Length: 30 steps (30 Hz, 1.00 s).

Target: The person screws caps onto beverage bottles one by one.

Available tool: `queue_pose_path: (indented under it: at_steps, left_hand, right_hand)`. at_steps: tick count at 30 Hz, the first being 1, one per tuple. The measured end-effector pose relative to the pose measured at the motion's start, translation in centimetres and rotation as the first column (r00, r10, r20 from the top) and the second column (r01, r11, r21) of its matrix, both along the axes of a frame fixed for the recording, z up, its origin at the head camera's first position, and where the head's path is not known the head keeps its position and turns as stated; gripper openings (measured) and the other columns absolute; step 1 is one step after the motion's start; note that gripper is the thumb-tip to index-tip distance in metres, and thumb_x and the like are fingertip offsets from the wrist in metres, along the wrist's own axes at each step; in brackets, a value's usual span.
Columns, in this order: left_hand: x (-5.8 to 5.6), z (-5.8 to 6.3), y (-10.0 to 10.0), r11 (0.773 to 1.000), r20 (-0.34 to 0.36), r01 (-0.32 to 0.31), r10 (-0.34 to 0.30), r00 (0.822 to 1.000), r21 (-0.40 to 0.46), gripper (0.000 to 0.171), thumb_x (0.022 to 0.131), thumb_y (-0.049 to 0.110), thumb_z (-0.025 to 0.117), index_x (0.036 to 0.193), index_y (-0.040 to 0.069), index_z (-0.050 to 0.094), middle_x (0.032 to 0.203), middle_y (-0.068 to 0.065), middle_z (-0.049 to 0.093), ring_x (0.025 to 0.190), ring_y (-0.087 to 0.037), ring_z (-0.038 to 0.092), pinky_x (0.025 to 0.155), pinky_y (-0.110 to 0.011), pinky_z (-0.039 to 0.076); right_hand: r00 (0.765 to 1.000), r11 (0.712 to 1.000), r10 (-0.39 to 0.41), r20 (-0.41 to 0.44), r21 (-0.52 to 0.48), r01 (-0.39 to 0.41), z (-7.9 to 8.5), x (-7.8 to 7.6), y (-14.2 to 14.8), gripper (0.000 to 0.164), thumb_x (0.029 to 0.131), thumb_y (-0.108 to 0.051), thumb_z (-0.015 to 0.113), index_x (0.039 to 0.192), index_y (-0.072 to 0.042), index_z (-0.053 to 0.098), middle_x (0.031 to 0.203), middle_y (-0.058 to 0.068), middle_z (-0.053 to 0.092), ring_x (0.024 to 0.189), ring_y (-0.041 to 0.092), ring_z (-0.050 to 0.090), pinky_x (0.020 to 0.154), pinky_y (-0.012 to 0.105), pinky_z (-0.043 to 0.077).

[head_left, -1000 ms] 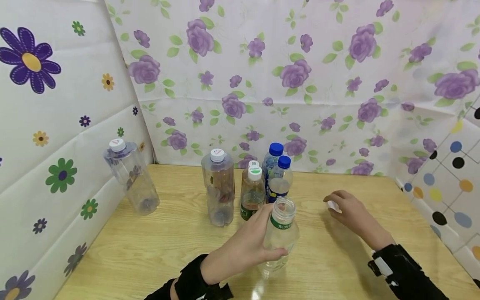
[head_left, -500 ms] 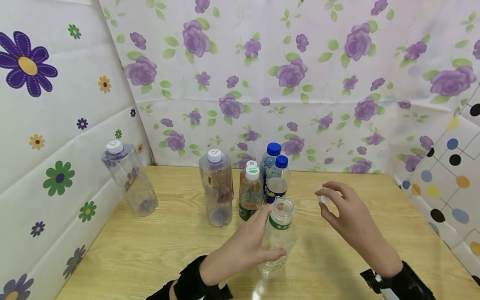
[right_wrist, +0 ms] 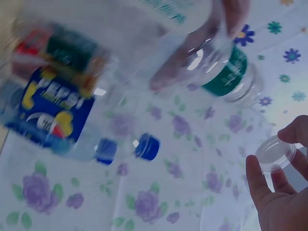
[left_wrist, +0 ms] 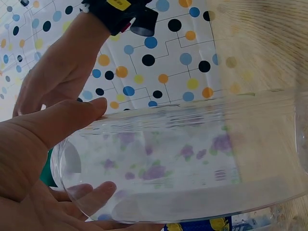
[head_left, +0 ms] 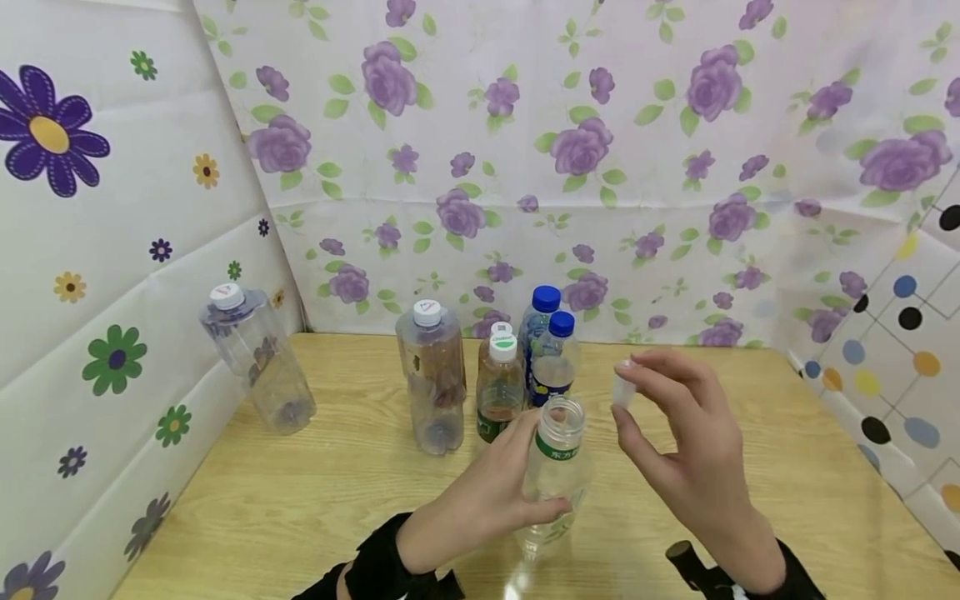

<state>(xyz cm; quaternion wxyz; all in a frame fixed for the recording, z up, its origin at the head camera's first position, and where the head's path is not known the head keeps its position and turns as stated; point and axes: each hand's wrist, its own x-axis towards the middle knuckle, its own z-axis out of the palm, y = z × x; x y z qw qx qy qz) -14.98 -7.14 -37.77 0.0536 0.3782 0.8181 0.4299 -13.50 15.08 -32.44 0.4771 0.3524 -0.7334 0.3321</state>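
My left hand [head_left: 487, 487] grips a clear bottle [head_left: 557, 479] around its upper body. That bottle stands upright on the table, its neck bare and a green band below the mouth. In the left wrist view the thumb and fingers wrap the clear bottle [left_wrist: 183, 159] near its shoulder. My right hand [head_left: 690, 442] is raised to the right of the mouth, pinching a white bottle cap [head_left: 622, 390] between thumb and fingers. The right wrist view shows the cap [right_wrist: 275, 153] edge-held, its hollow inside showing. Cap and bottle neck are apart.
Behind the held bottle stand two blue-capped bottles [head_left: 561, 354] and a white-capped bottle [head_left: 501, 383], with another partly hidden. Farther left are a large clear bottle [head_left: 433, 379] and a tilted-looking one [head_left: 262, 358]. Patterned cloth [head_left: 525, 167] encloses the wooden table [head_left: 315, 517].
My right hand has risen from the table on the right and moved left towards the bottle mouth with the cap. My left hand and its bottle have stayed in place.
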Motion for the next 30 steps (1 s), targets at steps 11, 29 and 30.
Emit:
queue_pose_path:
  at_steps: [11,29,30]
  left_hand:
    - [-0.2,-0.3,0.1,1.000,-0.002,-0.003,0.003,1.000,0.027,0.094,0.088,0.021,0.083,0.159,0.018,0.021,0.154,-0.002,0.040,0.138,-0.017,0.045,0.112,-0.032,0.045]
    - [-0.4,-0.4,-0.1,0.999,0.024,-0.004,0.003,1.000,0.042,0.092,0.088,0.017,0.083,0.158,0.016,0.023,0.155,-0.003,0.039,0.138,-0.017,0.045,0.110,-0.034,0.047]
    - [-0.5,-0.4,-0.1,0.999,0.025,-0.002,0.001,1.000,0.042,0.091,0.088,0.017,0.082,0.157,0.016,0.023,0.155,-0.002,0.039,0.138,-0.017,0.045,0.110,-0.033,0.047]
  right_hand:
    - [0.902,0.915,0.383,0.202,-0.219,-0.339,-1.7,-1.3,-1.7,0.038,0.098,-0.008,0.068,0.123,0.018,0.055,0.133,0.030,0.045,0.127,0.029,0.050,0.102,0.026,0.053]
    - [0.782,0.838,0.535,0.319,-0.314,-0.445,-3.9,-2.0,-2.5,0.027,0.091,0.016,0.065,0.114,0.011,0.052,0.129,0.025,0.054,0.123,0.028,0.057,0.097,0.025,0.055]
    - [0.779,0.838,0.537,0.324,-0.308,-0.450,-4.0,-2.1,-2.5,0.026,0.090,0.017,0.065,0.113,0.010,0.053,0.129,0.025,0.054,0.124,0.028,0.057,0.097,0.025,0.055]
